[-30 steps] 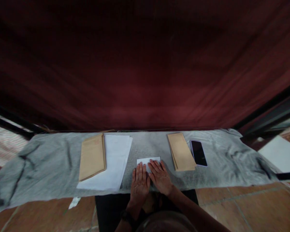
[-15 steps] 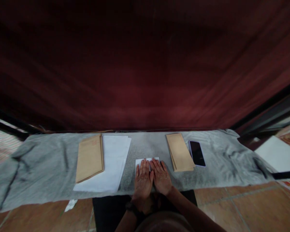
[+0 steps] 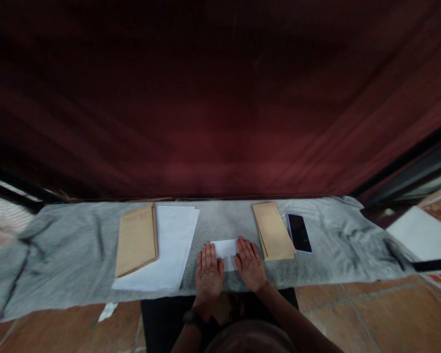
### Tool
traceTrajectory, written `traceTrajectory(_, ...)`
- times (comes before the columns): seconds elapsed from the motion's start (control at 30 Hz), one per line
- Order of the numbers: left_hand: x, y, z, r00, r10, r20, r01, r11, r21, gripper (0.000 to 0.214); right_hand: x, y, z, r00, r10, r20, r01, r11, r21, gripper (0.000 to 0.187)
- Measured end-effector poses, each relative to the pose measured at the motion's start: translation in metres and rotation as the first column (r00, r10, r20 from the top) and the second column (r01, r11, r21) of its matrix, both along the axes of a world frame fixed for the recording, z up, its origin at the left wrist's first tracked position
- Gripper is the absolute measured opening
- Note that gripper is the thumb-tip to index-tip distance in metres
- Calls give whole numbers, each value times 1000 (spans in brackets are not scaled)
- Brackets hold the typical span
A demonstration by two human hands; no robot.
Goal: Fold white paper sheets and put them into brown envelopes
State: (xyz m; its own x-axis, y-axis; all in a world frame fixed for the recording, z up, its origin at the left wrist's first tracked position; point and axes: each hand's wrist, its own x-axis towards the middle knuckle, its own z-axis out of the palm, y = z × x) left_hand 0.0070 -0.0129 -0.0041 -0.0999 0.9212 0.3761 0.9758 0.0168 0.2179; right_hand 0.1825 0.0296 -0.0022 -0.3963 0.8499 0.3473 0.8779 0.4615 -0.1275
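A small white folded paper lies flat on the grey cloth in front of me. My left hand rests flat over its left edge, fingers stretched forward. Over the right edge lies my right hand, palm down with the fingers extended. The middle of the paper shows between my thumbs. To the left, a stack of brown envelopes partly covers larger white sheets. Several narrower brown envelopes lie to the right of my right hand.
A phone with a dark screen lies right of the narrow envelopes. The grey cloth is wrinkled at both ends. A dark red panel rises behind it. A white scrap is on the tiled floor.
My hands have slid apart, the left one leftward and the right one slightly rightward, uncovering the middle of the folded paper. The envelopes and phone stay in place.
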Motion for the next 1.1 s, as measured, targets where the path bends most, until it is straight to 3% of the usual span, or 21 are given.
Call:
traceTrajectory(0.17, 0, -1, 2, 1000, -2, -22, 2, 1000, -8, 69, 3, 0, 3, 1000, 10, -5, -10, 1000, -2, 59)
traceTrajectory(0.33, 2, -3, 5, 999, 12, -42, -12, 1000, 6, 74, 11, -17, 1, 997, 78, -5, -77, 996, 41, 60)
traceTrajectory(0.73, 4, -3, 8, 1000, 6, -26, -5, 999, 52, 79, 10, -21, 1, 1000, 14, 15, -14, 1000, -3, 55)
traceTrajectory(0.87, 16, -9, 10, 986, -134, -95, 136, 990, 21, 67, 10, -22, 1, 1000, 17, 19, -17, 1000, -14, 53)
traceTrajectory(1.0, 24, -20, 6, 925, -332, -185, 339, 941, 7, 62, 10, -21, 0, 999, 25, 27, -25, 1000, -9, 51)
traceTrajectory(1.1, 20, -28, 4, 923, -337, -184, 344, 939, 8, 63, 10, -20, 0, 1000, 19, 24, -19, 1000, 0, 51)
